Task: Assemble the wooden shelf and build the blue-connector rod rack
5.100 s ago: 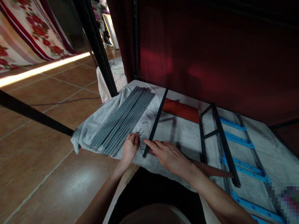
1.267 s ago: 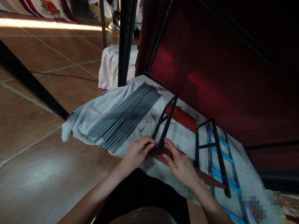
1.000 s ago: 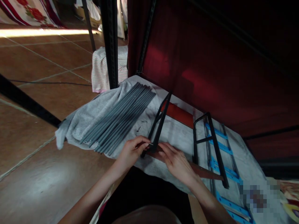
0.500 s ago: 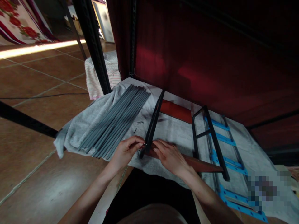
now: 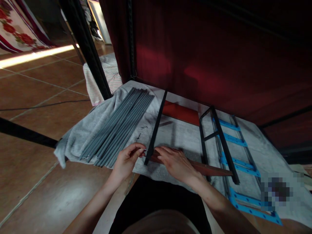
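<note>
Black metal side frames (image 5: 156, 128) stand on the grey cloth, joined by a reddish-brown board (image 5: 212, 169) near the front edge and an orange-brown board (image 5: 181, 112) at the back. My left hand (image 5: 128, 159) pinches a small, thin metal piece at the lower end of the left side frame. My right hand (image 5: 174, 161) is closed over the near board, its fingertips beside the same frame end. Gray rods (image 5: 117, 130) lie in a bundle left of the frame. Small metal pieces (image 5: 144, 127) rest between the rods and the frame.
Blue slotted brackets with dark bars (image 5: 232, 139) lie to the right. A dark red curtain (image 5: 195, 58) hangs behind the cloth-covered surface (image 5: 73, 136). Black posts (image 5: 85, 45) rise at the left. Beyond is a tiled floor with a cable (image 5: 44, 104).
The left side frame has turned slightly and now shows as a single bar. My left hand has shifted a little left with the thin piece. The whole view has moved slightly.
</note>
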The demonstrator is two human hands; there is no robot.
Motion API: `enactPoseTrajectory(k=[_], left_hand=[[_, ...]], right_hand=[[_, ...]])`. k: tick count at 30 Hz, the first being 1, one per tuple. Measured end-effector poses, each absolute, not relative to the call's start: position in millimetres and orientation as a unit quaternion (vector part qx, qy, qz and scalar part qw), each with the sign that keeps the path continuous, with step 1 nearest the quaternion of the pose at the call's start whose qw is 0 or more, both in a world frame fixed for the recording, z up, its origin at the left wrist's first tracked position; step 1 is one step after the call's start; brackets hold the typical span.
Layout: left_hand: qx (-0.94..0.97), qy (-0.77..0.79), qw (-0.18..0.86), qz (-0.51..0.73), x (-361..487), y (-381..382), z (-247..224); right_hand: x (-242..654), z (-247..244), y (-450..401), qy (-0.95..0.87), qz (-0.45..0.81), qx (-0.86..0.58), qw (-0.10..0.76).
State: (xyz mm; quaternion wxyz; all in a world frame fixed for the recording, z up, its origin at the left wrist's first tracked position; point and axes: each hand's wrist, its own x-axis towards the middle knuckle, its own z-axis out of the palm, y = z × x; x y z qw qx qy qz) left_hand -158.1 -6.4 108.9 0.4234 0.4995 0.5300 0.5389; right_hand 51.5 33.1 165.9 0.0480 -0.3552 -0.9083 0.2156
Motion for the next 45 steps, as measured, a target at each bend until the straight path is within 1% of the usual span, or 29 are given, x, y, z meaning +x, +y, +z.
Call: enactPoseTrajectory(k=[4, 13, 22, 29, 34, 40, 45], left_hand=[[0.523, 0.535, 0.405, 0.526, -158, -6, 107], [0.527, 0.539, 0.408, 0.516, -157, -4, 111], [0.500, 0.493, 0.476, 0.530, -164, -1, 109], [0.453, 0.449, 0.529, 0.560, -164, 2, 97], [0.448, 0.467, 0.512, 0.565, -160, -2, 102], [0.492, 0.503, 0.451, 0.550, -154, -9, 107], [0.453, 0.498, 0.498, 0.547, -154, -8, 108]], right_hand=[[50, 167, 33, -0.908, 0.219, -0.353, 0.052], [50, 167, 32, -0.908, 0.223, -0.349, 0.061], [50, 168, 32, -0.900, 0.236, -0.363, 0.051], [51, 167, 36, -0.898, 0.247, -0.362, 0.041], [51, 166, 38, -0.897, 0.255, -0.357, 0.050], [51, 166, 38, -0.892, 0.260, -0.365, 0.049], [52, 167, 39, -0.891, 0.274, -0.359, 0.046]])
